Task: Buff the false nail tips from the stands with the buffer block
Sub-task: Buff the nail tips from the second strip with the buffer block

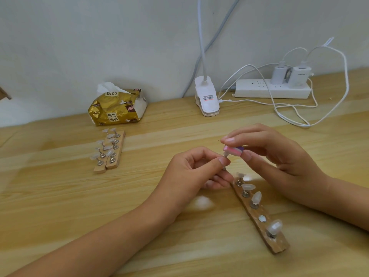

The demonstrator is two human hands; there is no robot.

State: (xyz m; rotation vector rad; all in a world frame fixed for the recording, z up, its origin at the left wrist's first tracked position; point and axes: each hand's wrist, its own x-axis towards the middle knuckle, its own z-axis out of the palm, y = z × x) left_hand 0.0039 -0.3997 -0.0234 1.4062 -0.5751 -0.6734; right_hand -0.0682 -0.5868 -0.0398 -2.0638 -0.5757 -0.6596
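Observation:
My left hand (pixel 196 169) pinches a small metal nail stand (pixel 225 156) between thumb and fingertips, lifted off the table. My right hand (pixel 279 154) grips a small pink, white and purple buffer block (pixel 233 150) and presses it onto the top of that stand; the nail tip under the block is mostly hidden. Below the hands lies a wooden strip (pixel 259 214) holding several stands with pale false nail tips and one bare magnet spot. Two more wooden strips (pixel 110 154), side by side, carry several nail tips at the left.
A gold tissue pack (pixel 115 107) lies at the back left by the wall. A white clip lamp (pixel 206 96) stands behind the hands. A white power strip (pixel 273 88) with two chargers and looping white cables (pixel 295 114) takes up the back right.

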